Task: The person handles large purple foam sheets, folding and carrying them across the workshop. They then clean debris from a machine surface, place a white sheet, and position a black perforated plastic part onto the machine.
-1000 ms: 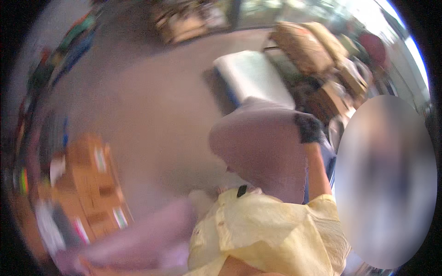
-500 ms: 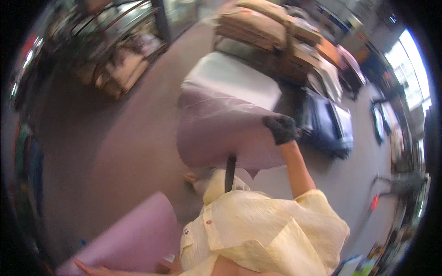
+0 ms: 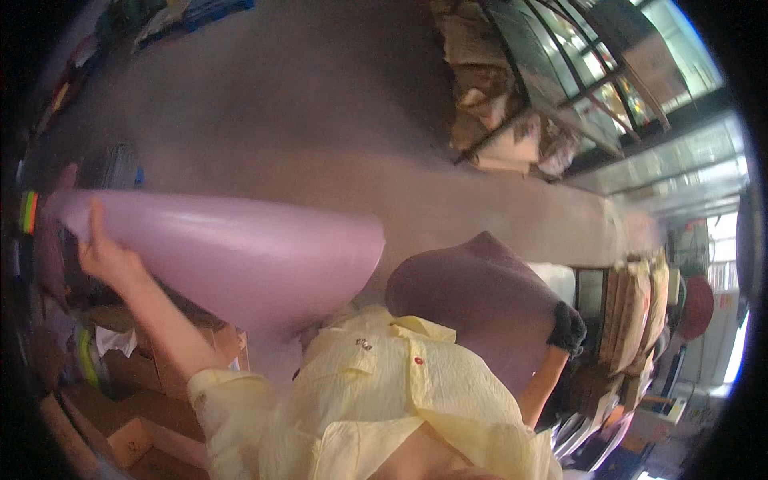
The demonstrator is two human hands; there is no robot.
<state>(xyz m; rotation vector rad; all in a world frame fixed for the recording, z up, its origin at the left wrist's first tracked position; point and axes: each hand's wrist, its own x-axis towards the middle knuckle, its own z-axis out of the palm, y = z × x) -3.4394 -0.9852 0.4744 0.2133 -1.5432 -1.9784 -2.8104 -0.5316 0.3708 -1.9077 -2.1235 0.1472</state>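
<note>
A large, smooth lilac sheet [image 3: 264, 240] curves across the left side, its far left end bent over. My bare left hand [image 3: 108, 254] grips its lower edge near that end, one finger laid up over the face. My right hand [image 3: 566, 330], in a dark glove, is closed on the outer edge of a darker mauve sheet [image 3: 472, 296], which sags and folds in front of my body. Whether the two are parts of one sheet I cannot tell, as my yellow shirt hides the area between them.
Open cardboard boxes [image 3: 172, 360] stand at my lower left. A white-covered block [image 3: 556, 280] shows behind the mauve sheet. Stacked brown bundles [image 3: 632, 308] are at the right. A metal-framed rack [image 3: 552, 96] with brown sacks stands at the far right, beyond the grey floor [image 3: 320, 120].
The view has swung to the left, so the rack and bundles now sit at the right. My left hand has risen with the lilac sheet, spreading it wider. My right hand keeps its hold.
</note>
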